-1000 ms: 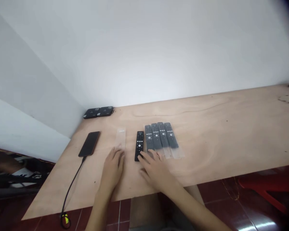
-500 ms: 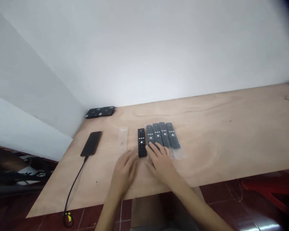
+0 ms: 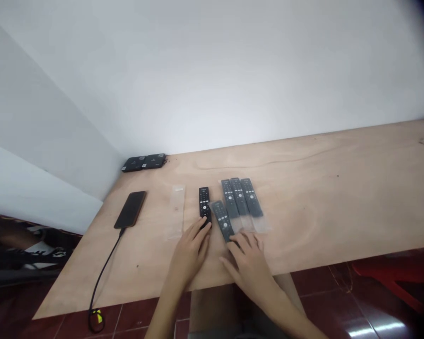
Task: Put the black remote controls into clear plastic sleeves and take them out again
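Observation:
A bare black remote control (image 3: 204, 200) lies on the wooden table, and the outstretched fingertips of my left hand (image 3: 191, 245) rest on its lower end. My right hand (image 3: 249, 261) has its fingers laid over the lower end of a remote control in a clear plastic sleeve (image 3: 220, 213), thumb spread to the left. That sleeved remote lies tilted, nearer to me than the other three sleeved remotes (image 3: 238, 195), which sit side by side to its right. Left of the bare remote lies an empty clear plastic sleeve (image 3: 176, 212).
A phone (image 3: 130, 209) with a black cable (image 3: 104, 278) running off the front edge lies on the left of the wooden table (image 3: 321, 197). Two black boxes (image 3: 144, 163) stand at the back left corner by the white wall (image 3: 233, 70). A red chair (image 3: 392, 278) shows at lower right.
My right hand has drawn the leftmost sleeved remote toward me and tilted it away from the row. My left hand has moved right and forward onto the bare remote's lower end.

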Demonstrator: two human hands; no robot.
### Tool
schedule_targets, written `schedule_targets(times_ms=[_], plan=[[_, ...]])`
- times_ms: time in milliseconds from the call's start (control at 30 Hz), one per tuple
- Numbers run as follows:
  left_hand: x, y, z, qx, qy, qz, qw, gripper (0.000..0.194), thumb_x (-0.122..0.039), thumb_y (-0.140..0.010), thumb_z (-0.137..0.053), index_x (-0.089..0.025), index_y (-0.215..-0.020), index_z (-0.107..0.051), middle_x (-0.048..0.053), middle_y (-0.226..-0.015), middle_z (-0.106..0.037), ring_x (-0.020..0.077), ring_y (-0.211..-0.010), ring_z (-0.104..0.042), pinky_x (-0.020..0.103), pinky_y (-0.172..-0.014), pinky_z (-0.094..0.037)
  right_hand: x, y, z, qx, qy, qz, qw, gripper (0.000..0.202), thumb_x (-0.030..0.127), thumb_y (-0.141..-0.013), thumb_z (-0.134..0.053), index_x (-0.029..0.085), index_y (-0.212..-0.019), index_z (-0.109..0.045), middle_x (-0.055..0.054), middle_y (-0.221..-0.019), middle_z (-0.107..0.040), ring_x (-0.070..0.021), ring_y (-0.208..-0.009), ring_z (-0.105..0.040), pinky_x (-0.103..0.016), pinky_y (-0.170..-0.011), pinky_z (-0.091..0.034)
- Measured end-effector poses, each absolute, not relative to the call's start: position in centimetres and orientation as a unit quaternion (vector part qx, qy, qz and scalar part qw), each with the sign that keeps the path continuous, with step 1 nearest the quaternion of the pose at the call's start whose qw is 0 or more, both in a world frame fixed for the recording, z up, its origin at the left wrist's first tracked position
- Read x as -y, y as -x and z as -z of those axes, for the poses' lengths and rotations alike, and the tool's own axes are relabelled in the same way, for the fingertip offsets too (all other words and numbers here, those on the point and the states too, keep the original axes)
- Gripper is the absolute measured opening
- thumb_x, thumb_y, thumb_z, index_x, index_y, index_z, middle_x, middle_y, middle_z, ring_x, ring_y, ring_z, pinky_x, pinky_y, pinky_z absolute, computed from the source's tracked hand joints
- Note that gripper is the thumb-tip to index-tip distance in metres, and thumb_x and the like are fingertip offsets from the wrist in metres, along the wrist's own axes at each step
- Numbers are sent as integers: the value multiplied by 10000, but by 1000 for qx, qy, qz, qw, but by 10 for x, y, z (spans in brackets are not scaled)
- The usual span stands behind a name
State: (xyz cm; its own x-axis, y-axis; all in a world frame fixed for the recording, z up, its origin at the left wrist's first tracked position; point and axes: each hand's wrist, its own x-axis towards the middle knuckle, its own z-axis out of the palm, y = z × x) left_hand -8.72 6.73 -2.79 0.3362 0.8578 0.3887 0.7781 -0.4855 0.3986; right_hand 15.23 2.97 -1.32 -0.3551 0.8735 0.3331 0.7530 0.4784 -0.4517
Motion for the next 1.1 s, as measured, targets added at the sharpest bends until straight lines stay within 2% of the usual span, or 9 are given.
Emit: schedule_targets(times_ms=[67,167,300,467,633,767,833,967,1100], plan=[[-68,86,26,-505,-813,-279,74,495,-199,-1116,-514,-296,-1599,-565,99,-1664,-574,303,-1542,-563,555,-1257,-534,-24,-164,11,808,500,-127,284,78,225,-1066,-638,232,-1109,-702,-135,-1172,-719,-384,-1190,-632,-612,-1053,-501],[-70,84,23,-507,-815,-270,76,488,-210,-1121,-514,-296,-1599,-560,95,-1667,-570,296,-1546,-558,546,-1261,-530,-21,-187,9,803,491,-163,295,263,134,-1056,-586,234,-1280,-684,-134,-1162,-701,-364,-1158,-646,-571,-1000,-546],[-68,83,18,-501,-817,-280,62,462,-216,-1122,-517,-295,-1573,-581,103,-1644,-593,314,-1526,-576,571,-1243,-540,-25,-221,4,808,431,-247,317,336,135,-1047,-601,276,-1334,-703,-126,-1247,-700,-344,-1283,-636,-530,-1061,-573],[-50,73,7,-467,-813,-342,60,418,-202,-1107,-571,-302,-1509,-625,117,-1480,-702,323,-1449,-632,587,-1199,-561,-34,-247,-9,808,377,-350,287,372,123,-1017,-638,305,-1320,-756,-94,-1258,-739,-282,-1196,-693,-443,-1023,-615],[-38,55,2,-373,-881,-262,123,661,-443,-1005,-795,-304,-1603,-550,128,-1524,-691,392,-1500,-577,651,-1207,-536,-41,-245,-24,815,337,-398,254,529,67,-964,-660,329,-1419,-723,-59,-1372,-750,-275,-1326,-663,-480,-1176,-548],[-36,57,6,-393,-869,-255,162,480,-366,-1058,-732,-313,-1521,-619,101,-1408,-748,318,-1329,-700,550,-1124,-608,-46,-253,-15,801,366,-397,260,608,137,-962,-722,363,-1523,-653,-58,-1515,-684,-308,-1446,-594,-538,-1254,-477],[-34,62,5,-418,-854,-259,169,446,-340,-1072,-706,-319,-1510,-625,104,-1407,-733,311,-1311,-697,539,-1112,-610,-48,-263,-3,777,411,-390,274,572,221,-1000,-717,363,-1548,-631,-72,-1551,-654,-317,-1441,-598,-555,-1247,-482],[-27,69,-3,-460,-835,-237,188,537,-323,-1063,-707,-332,-1580,-561,123,-1457,-676,336,-1344,-643,556,-1111,-599,-51,-280,16,729,492,-343,330,408,346,-1042,-678,296,-1447,-696,-108,-1497,-663,-339,-1423,-603,-579,-1234,-487],[-25,68,-4,-481,-825,-224,194,534,-356,-1057,-722,-328,-1570,-575,118,-1448,-662,334,-1328,-620,544,-1103,-597,-50,-279,16,697,523,-313,378,224,401,-1085,-618,264,-1143,-785,-113,-1244,-743,-336,-1261,-669,-543,-1124,-544]])
